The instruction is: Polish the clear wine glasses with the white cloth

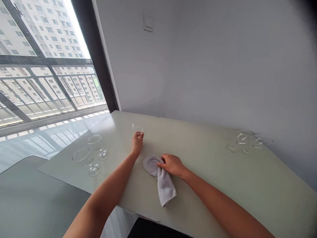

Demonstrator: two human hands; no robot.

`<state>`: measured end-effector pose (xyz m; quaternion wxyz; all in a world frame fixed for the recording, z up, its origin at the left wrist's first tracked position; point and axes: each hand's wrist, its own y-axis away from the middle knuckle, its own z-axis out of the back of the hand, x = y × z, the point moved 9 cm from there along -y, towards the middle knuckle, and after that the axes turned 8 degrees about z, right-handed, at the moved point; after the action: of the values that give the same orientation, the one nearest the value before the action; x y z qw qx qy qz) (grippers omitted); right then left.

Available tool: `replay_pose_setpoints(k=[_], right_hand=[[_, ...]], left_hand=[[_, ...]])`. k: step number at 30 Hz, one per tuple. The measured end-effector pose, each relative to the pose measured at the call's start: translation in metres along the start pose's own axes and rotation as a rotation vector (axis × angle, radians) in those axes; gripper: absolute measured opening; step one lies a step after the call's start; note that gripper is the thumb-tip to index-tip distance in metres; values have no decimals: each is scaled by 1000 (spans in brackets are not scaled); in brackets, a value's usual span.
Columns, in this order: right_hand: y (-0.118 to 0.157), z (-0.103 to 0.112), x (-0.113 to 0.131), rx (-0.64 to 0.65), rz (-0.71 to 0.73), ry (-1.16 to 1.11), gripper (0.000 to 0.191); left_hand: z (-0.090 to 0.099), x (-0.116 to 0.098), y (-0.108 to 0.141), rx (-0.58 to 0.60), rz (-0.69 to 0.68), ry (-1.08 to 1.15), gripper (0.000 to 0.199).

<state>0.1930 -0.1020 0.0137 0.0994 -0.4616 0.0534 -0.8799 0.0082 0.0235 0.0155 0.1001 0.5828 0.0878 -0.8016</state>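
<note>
My left hand is closed round a clear wine glass toward the back of the table. The bowl shows above my fingers and part of the foot shows beside them. Closer to me, my right hand pinches a pale grey cloth, whose lower end hangs down onto the tabletop. The cloth lies to the right of and nearer than the glass, apart from it.
Two wine glasses, a nearer one and a farther one, stand on the table's left. More stemmed glasses stand at the right by the wall. The pale table meets the wall; a window is at left.
</note>
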Motion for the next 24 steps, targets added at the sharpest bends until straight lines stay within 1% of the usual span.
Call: replay_pose_setpoints(k=[2,3,4,6,9,11,13,14,15,16,17,18,19,20,21,22,23,24], right_hand=[[-3,-7,-1,0,-6,-82,25],[-4,-5,-3,-12,-16,-131,24],[-6,1,-7,-37,-29,-183,24],[-8,26,-17,-140,-61,-279,27],[-9,83,-32,-381,-93,-369,31],[-4,120,-35,-541,-92,-394,33],[5,144,-28,-666,-84,-410,34],[10,151,-20,-703,-64,-388,32],[14,154,-7,-714,-21,-331,28],[17,153,10,-688,56,-232,23],[17,145,30,-626,166,-92,17],[17,132,51,-537,300,74,13],[18,113,70,-435,441,243,11],[19,93,82,-341,565,394,13],[21,76,88,-273,663,521,15],[23,62,89,-235,729,621,17],[23,54,87,-224,762,693,19],[22,51,84,-230,769,743,20]], left_hand=[[-27,-7,20,192,-9,80,31],[-38,-10,29,273,-4,118,33],[-47,-13,38,343,0,149,34],[-59,-19,54,443,13,196,36],[-67,-22,70,539,75,275,37],[-71,-23,80,606,152,337,33],[-77,-24,92,687,225,389,27],[-80,-26,98,730,245,397,24],[-84,-28,105,781,254,396,20],[-89,-30,113,843,247,380,18],[-93,-32,121,906,223,346,16],[-97,-33,129,959,183,293,15],[-101,-33,136,997,134,225,14],[-103,-32,141,1012,78,142,14],[-104,-30,145,1007,25,55,15],[-104,-27,147,992,-14,-19,17],[-104,-25,147,966,-53,-90,19],[-102,-26,147,932,-109,-164,21]])
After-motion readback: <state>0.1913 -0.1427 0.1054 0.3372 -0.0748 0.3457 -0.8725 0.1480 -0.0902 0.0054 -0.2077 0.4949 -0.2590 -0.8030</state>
